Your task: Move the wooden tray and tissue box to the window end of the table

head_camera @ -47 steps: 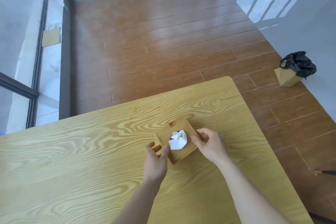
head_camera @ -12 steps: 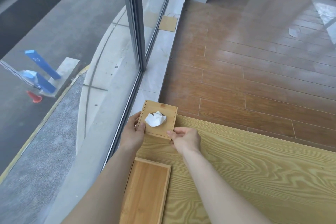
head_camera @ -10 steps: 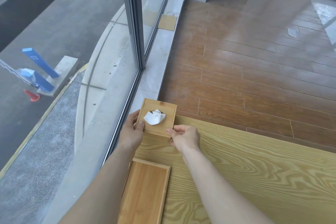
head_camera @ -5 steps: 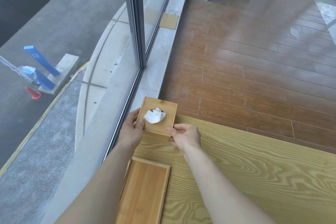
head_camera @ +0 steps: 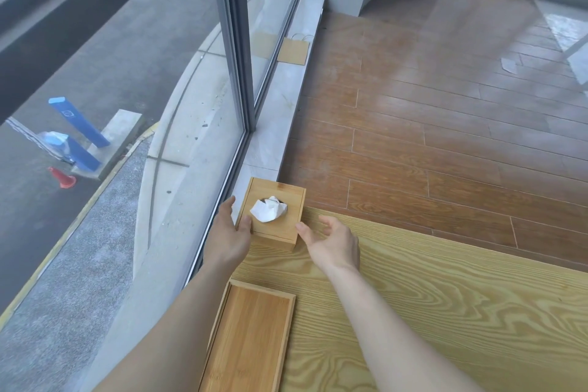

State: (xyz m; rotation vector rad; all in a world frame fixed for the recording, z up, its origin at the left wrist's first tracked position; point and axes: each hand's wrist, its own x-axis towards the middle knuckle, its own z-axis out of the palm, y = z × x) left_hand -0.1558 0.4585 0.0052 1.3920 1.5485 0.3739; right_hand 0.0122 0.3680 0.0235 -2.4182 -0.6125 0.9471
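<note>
The wooden tissue box (head_camera: pixel 291 221), with a white tissue (head_camera: pixel 269 208) sticking out of its top, stands on the corner of the light wooden table (head_camera: pixel 445 296) beside the window. My left hand (head_camera: pixel 227 239) is at the box's left side, thumb resting on its top edge, fingers spread a little away from the wall. My right hand (head_camera: pixel 331 242) hovers off the box's right front corner with fingers apart, holding nothing. The flat wooden tray (head_camera: pixel 251 337) lies nearer to me along the same window edge of the table, partly under my left forearm.
The floor-to-ceiling window (head_camera: pixel 235 41) runs just left of the table edge, with a pale sill below it. Brown plank floor lies beyond the table's far edge. A paper bag (head_camera: pixel 294 49) leans against the glass farther away.
Since 4.7 s ago the box went from the table's other end to the window corner. In the last half second my right hand let go and opened; my left fingers loosened.
</note>
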